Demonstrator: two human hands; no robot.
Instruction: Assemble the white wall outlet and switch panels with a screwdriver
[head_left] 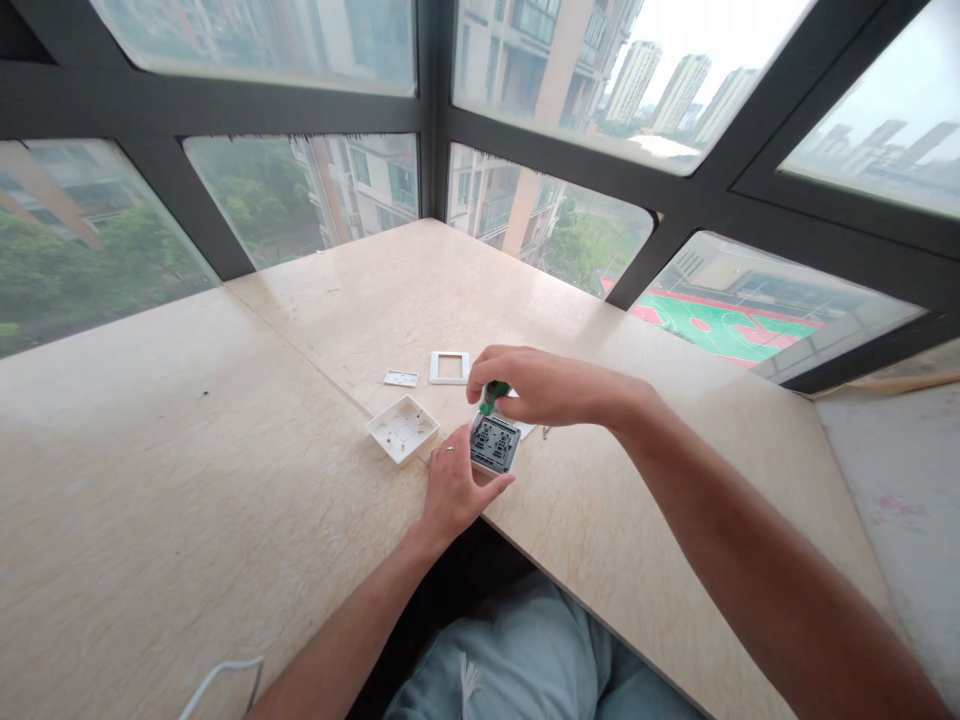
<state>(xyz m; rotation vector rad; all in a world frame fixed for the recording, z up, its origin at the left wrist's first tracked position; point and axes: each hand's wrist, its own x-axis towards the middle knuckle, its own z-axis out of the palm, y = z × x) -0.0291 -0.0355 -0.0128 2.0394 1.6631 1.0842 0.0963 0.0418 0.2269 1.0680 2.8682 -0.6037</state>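
Observation:
A dark grey wall-switch module [495, 443] in a white housing sits near the table's front edge. My left hand [454, 482] grips it from the left, thumb along the near side and fingers at the left side. Above its far edge, my right hand [534, 383] is closed around a green-handled screwdriver [493, 396], which points down toward the module. The screwdriver's tip is hidden or too small to make out. A white open square box [403, 428] rests just left of my left hand. Part of a flat white piece [526, 430] shows behind the module.
Beyond the module lie a white square frame [449, 368] and a small white rectangular plate [401, 379]. Tiny metal pieces [546, 432] are right of it. A white cable [221, 672] crosses the lower left. Dark-framed windows [435, 120] border the table [187, 450].

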